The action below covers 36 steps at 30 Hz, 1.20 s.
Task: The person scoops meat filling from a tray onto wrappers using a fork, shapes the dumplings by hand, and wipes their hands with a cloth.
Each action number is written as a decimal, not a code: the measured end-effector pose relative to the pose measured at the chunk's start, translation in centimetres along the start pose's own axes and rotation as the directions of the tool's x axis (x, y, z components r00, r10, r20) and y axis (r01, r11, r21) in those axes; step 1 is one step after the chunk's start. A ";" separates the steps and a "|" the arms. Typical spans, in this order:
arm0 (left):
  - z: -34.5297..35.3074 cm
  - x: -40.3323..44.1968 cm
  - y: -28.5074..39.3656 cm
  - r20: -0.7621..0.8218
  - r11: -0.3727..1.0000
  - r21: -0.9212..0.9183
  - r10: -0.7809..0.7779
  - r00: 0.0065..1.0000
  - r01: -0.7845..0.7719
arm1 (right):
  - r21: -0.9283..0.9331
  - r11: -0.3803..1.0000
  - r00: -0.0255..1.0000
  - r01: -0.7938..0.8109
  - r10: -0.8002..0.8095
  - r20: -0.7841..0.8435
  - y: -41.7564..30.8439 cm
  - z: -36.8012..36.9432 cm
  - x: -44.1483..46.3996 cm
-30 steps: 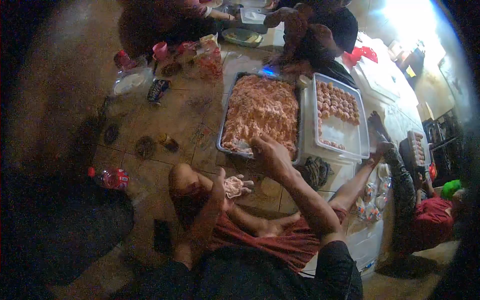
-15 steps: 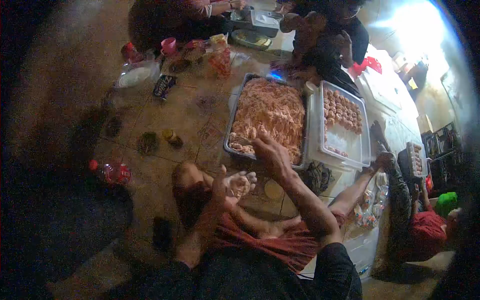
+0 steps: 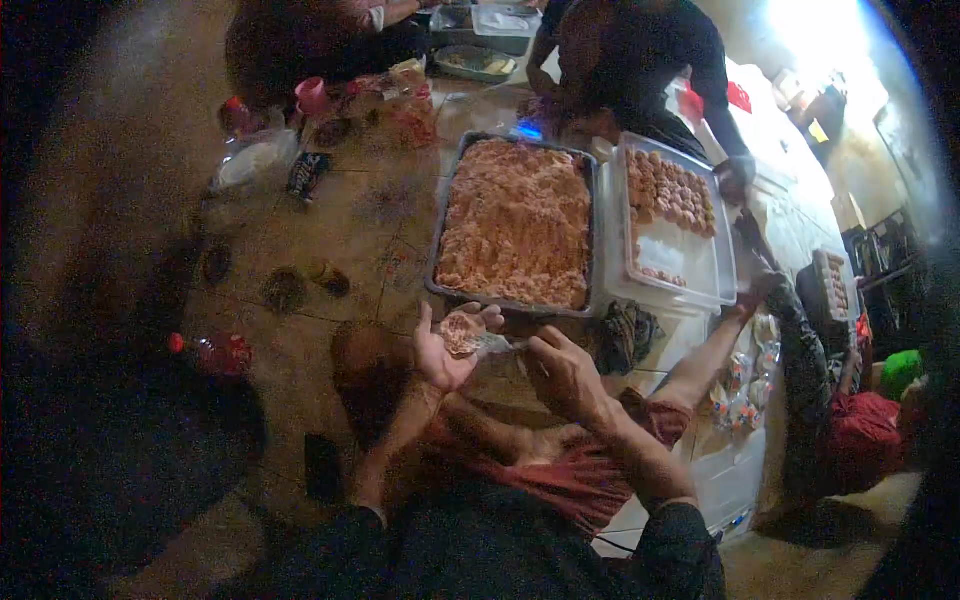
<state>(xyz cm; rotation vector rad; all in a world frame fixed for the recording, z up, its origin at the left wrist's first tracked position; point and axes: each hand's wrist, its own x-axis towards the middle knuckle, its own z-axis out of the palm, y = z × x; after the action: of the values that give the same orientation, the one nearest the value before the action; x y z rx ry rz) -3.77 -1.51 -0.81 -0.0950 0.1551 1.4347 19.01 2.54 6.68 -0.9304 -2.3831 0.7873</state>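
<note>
Probably, working soft filling on this round, pale pink flat piece (image 3: pixel 459 335) goes best with small, light strokes from its middle outward, the thin, light-toned utensil (image 3: pixel 500 343) held nearly flat so that its edge does not tear the soft base or scrape the skin beneath. A level, slightly cupped palm should support the piece evenly, and a bare margin would help it close neatly. The flat piece lies on the upturned palm of the left hand (image 3: pixel 441 366), which is open, with the fingers spread beyond it and the thumb raised at the side. The right hand (image 3: pixel 568 375) is closed round the utensil's handle, back of the hand upward; the far end reaches the edge of the piece, though blur hides whether it presses there. Both forearms angle forward from the lap, the right one coming in from the side, so the hands face each other just short of the dark-rimmed rectangular tray (image 3: pixel 510 304) filled with coarse pinkish-brown mince (image 3: pixel 515 225).
</note>
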 end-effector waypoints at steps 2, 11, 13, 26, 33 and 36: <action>0.6 -0.2 -0.2 -0.020 0.998 0.016 -0.062 0.998 0.062 | 0.106 0.982 0.982 0.156 -0.166 0.091 2.6 0.6 0.2; 1.4 -0.6 -0.5 -0.102 0.965 0.200 -0.152 0.983 0.170 | -0.025 0.992 0.970 0.121 -0.113 0.216 5.2 -0.1 0.5; -0.5 -0.1 -0.2 -0.099 0.971 0.223 -0.070 0.993 0.091 | -0.020 0.997 0.961 0.071 -0.063 0.269 5.7 0.1 1.2; -4.7 0.3 -0.4 0.054 0.998 0.053 -0.025 0.998 0.022 | 0.265 0.962 0.998 -0.060 0.061 0.005 4.5 9.8 -4.4; -3.3 -1.0 0.0 -0.195 0.992 0.096 -0.065 0.979 0.085 | 0.039 0.999 0.981 -0.006 -0.002 0.194 2.2 2.8 -3.5; -4.5 -1.4 0.1 -0.075 0.995 0.041 -0.093 0.993 0.096 | 0.037 0.999 0.994 -0.021 0.017 0.106 2.1 2.6 -2.7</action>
<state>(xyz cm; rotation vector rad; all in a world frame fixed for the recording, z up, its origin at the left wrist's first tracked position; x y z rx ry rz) -4.32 -3.60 -5.06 -0.1169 0.2389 1.3336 20.23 0.98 2.84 -0.9186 -2.4436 0.9072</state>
